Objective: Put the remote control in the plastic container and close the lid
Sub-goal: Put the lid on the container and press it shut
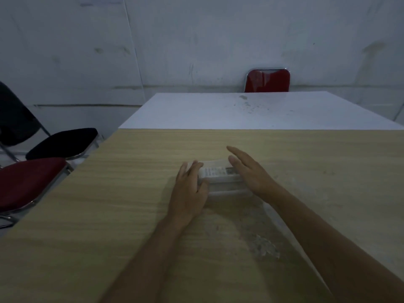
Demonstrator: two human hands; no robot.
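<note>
A white remote control point(216, 171) lies lengthwise in a clear plastic container point(225, 190) in the middle of the wooden table point(122, 193). The container's transparent lid point(253, 235) is open and lies flat on the table toward me, under my right forearm. My left hand point(189, 191) pinches the remote's left end, fingers on the far side and thumb on the near side. My right hand point(251, 171) hovers flat at the container's right end with fingers straight and apart, holding nothing.
A white table point(240, 112) adjoins the far edge of the wooden one, with a red chair point(267, 80) behind it. On the left stand a red-seated chair point(28, 182) and a black chair point(61, 142). The room is dim.
</note>
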